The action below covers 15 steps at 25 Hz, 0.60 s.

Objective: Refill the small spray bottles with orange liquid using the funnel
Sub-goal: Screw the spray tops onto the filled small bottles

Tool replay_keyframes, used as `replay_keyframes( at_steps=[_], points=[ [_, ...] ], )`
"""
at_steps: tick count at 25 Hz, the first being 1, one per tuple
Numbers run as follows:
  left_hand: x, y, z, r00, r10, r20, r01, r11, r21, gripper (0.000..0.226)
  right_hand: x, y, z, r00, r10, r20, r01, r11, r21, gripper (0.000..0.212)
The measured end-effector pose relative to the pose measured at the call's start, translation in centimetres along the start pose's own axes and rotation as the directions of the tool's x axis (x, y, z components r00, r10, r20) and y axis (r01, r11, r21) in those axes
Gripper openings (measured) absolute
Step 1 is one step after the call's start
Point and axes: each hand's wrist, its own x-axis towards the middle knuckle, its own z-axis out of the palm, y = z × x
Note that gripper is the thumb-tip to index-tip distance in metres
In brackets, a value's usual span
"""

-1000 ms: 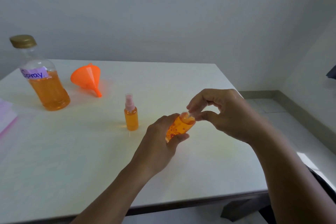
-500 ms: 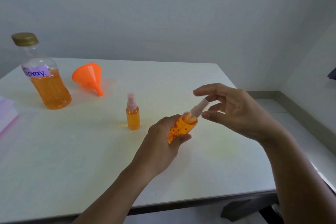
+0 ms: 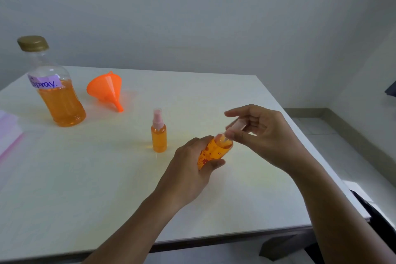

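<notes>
The left hand [image 3: 188, 169] grips a small translucent orange spray bottle [image 3: 214, 150] printed with darker flower motifs, fingers and thumb curled round its lower body. The bottle is held tilted, neck toward the right, above the front centre of the white table top [image 3: 85, 199]. The right hand [image 3: 263, 135] pinches a pale pink spray head [image 3: 236, 125] between thumb and forefinger right at the bottle's neck, the other fingers loosely bent behind. Motion blur at that spot prevents confirming whether the head is seated or lifted; it appears partly raised. A second small orange spray bottle [image 3: 159, 135], pink spray head fitted, stands upright on the table just left of the held bottle and apart from both hands. Farther back and to the left, an orange plastic funnel [image 3: 107, 90] lies on its side, spout pointing toward the front right. Left of the funnel stands a large clear plastic bottle [image 3: 57, 92] with a gold screw cap on, roughly half filled with orange liquid. Its lilac paper label [image 3: 45, 82] reads "Spray." in handwriting. A pale sheet [image 3: 8, 133] with a pink edge lies at the table's left margin.
</notes>
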Motion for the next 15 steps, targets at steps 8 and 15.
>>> replay_keyframes(
  at_steps=[8,15],
  points=[
    [0.1,0.2,-0.2,1.0,0.022,0.017,-0.022,0.999,-0.023,0.046,-0.1,0.1,-0.4,0.994,0.046,0.096,-0.062,0.984,0.17,0.056],
    [0.0,0.3,-0.5,0.999,0.04,0.028,-0.038,0.998,-0.044,0.043,0.1,1.0,-0.8,0.994,0.068,0.085,-0.084,0.976,0.2,0.056]
  ],
)
